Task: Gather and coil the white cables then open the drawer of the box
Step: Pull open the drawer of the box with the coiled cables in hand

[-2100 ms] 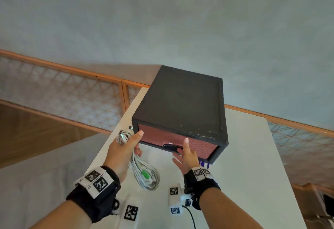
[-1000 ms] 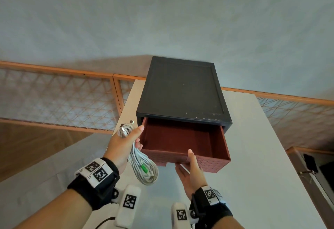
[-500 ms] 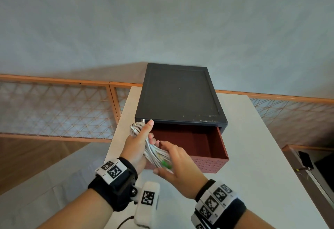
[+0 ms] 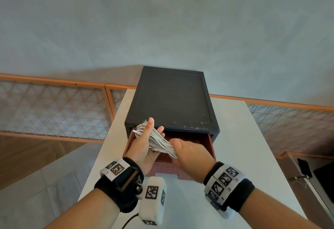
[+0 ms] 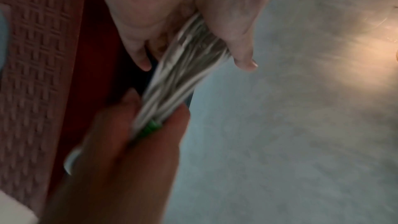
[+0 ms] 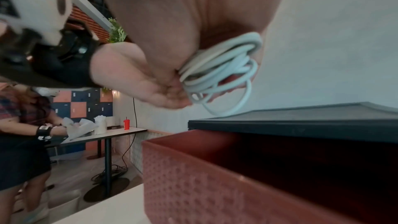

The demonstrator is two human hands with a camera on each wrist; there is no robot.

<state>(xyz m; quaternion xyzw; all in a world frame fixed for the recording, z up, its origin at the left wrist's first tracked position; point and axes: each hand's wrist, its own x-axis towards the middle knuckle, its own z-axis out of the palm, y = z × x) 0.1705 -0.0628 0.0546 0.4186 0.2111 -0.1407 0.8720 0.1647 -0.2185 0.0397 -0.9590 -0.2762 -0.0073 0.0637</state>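
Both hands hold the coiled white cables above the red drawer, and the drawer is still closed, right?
Not quite. The head view shows the textured red drawer pulled out of the black box. The rest holds: the left hand and right hand hold the coiled white cables above it.

Both forearms extend forward from the bottom of the head view, each with a black wristband carrying white coded markers. The left hand (image 4: 144, 149) is turned palm up, thumb raised and pointing forward, fingers curled loosely around one end of the white cables (image 4: 157, 141). The right hand (image 4: 191, 156) is turned back up, just right of the left hand, its fingers and thumb pinching the other end of the bundle. In the left wrist view the thumb (image 5: 237, 40) lies along the bundle. The two hands nearly touch
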